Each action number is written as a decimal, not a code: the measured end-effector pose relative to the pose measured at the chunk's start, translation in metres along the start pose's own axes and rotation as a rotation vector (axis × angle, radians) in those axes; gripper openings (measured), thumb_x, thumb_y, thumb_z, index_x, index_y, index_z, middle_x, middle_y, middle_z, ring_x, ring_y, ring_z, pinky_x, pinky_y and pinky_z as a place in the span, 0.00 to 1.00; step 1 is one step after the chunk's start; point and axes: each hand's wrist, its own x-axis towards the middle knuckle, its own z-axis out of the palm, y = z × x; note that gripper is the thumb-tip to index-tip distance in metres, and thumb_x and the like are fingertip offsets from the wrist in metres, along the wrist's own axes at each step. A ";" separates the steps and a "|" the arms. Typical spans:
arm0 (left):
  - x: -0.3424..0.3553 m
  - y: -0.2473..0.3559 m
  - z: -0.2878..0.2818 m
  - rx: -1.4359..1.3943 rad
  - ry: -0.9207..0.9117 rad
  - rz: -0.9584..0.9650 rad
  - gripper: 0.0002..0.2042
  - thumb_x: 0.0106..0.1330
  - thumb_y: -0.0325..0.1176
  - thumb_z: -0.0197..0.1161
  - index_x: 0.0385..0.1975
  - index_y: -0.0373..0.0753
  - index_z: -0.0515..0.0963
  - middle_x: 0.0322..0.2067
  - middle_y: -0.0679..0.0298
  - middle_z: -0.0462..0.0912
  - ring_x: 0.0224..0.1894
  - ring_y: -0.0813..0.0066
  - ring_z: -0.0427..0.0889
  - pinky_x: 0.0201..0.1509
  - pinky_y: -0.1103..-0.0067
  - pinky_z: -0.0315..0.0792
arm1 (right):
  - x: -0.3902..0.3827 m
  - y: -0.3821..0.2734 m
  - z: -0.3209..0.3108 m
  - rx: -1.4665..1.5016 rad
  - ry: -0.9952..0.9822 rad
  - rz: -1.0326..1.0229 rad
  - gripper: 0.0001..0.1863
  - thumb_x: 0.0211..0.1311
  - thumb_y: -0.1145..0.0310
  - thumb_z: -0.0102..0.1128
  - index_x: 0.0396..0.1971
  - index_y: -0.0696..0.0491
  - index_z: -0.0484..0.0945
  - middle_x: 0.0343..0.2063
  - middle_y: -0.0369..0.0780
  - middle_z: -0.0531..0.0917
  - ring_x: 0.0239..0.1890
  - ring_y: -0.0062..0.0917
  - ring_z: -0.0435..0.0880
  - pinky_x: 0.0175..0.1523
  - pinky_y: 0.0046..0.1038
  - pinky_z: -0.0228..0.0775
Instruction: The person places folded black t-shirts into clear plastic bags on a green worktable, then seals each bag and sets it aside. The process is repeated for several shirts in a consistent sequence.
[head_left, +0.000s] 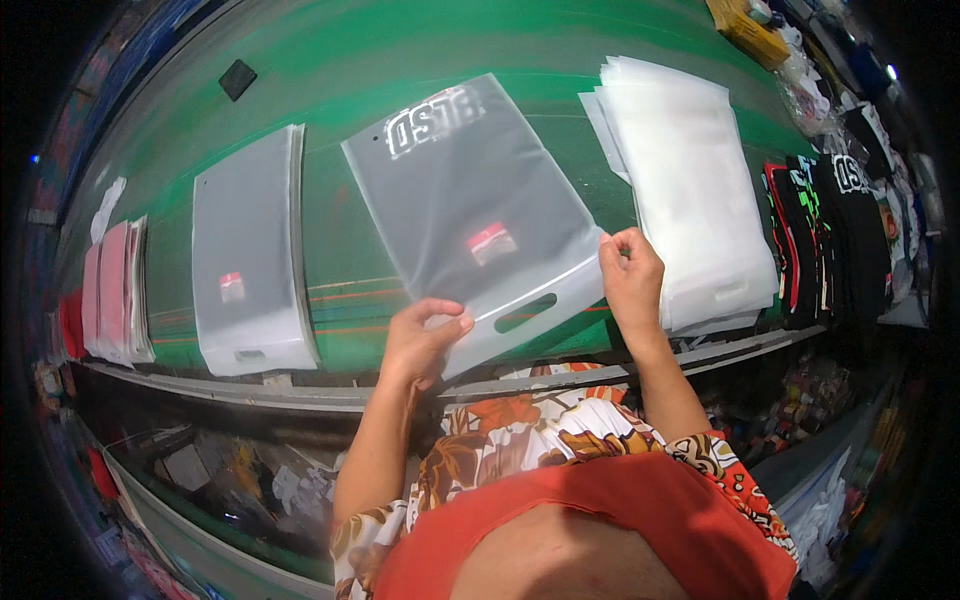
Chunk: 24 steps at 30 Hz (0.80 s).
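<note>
Cluttered workroom, long green desk (345,220) w/ pale front edge, odds & ends below it. Landmark = the frosted handle bag (480,200) mid-desk, lying flat-ish, cutout end toward the wearer.

Far L of the bag: stack of pink/red sleeved pcs (115,290), looks finished. Nearer on its L: stack of frosted bags w/ dark contents (248,215), red-white label showing thru; prob. done too. Small black square (238,79) lies beyond that stack.

The bag itself: dark folded garment (425,200) inside, white block print at far end, red-white label nearer the cutout. Garment looks all the way in, so this pc is prob. nearly done; can't tell if the end's sealed.

Left hand (420,345): thumb & fingers closed on the bag's near L corner. Right hand (632,275): fingers curled in, pinching the near R corner.

Just R of the bag: thick pile of whitish bags (690,180), apparently unfilled. Far R: folded black garments (850,240) & a multicolored clothing row (795,240), seemingly unbagged, so a fair amt. left; exact qty. unclear.
</note>
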 end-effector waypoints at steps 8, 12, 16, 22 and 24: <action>-0.041 0.017 -0.020 0.692 -0.048 0.222 0.12 0.67 0.34 0.65 0.47 0.38 0.82 0.19 0.62 0.80 0.19 0.70 0.79 0.27 0.77 0.73 | -0.008 -0.024 -0.004 -0.549 -0.084 -0.402 0.15 0.58 0.73 0.63 0.46 0.54 0.77 0.53 0.44 0.76 0.54 0.41 0.77 0.55 0.40 0.71; -0.038 0.035 -0.002 1.100 0.304 0.725 0.11 0.63 0.33 0.65 0.43 0.40 0.84 0.31 0.53 0.83 0.30 0.53 0.82 0.33 0.68 0.74 | 0.003 -0.031 0.028 -0.446 -0.176 -0.721 0.25 0.56 0.75 0.65 0.56 0.53 0.75 0.61 0.42 0.73 0.65 0.43 0.70 0.66 0.43 0.62; 0.014 0.044 0.026 1.162 0.441 0.955 0.20 0.63 0.31 0.62 0.55 0.38 0.76 0.58 0.50 0.74 0.57 0.47 0.74 0.57 0.59 0.70 | 0.025 -0.048 0.068 -0.465 -0.279 -0.844 0.26 0.62 0.65 0.61 0.62 0.48 0.72 0.67 0.39 0.68 0.71 0.45 0.60 0.70 0.53 0.52; 0.061 0.028 0.042 1.307 0.529 0.865 0.28 0.66 0.40 0.58 0.67 0.41 0.66 0.71 0.53 0.57 0.71 0.37 0.53 0.69 0.39 0.47 | 0.033 -0.044 0.088 -0.658 -0.443 -0.742 0.27 0.70 0.51 0.48 0.65 0.44 0.69 0.70 0.37 0.63 0.73 0.43 0.55 0.72 0.59 0.42; 0.059 0.028 0.041 1.302 0.536 0.849 0.29 0.67 0.43 0.56 0.68 0.43 0.65 0.72 0.54 0.54 0.72 0.37 0.51 0.69 0.39 0.46 | 0.032 -0.041 0.089 -0.630 -0.425 -0.757 0.27 0.71 0.50 0.46 0.66 0.43 0.68 0.71 0.36 0.62 0.74 0.43 0.54 0.72 0.58 0.40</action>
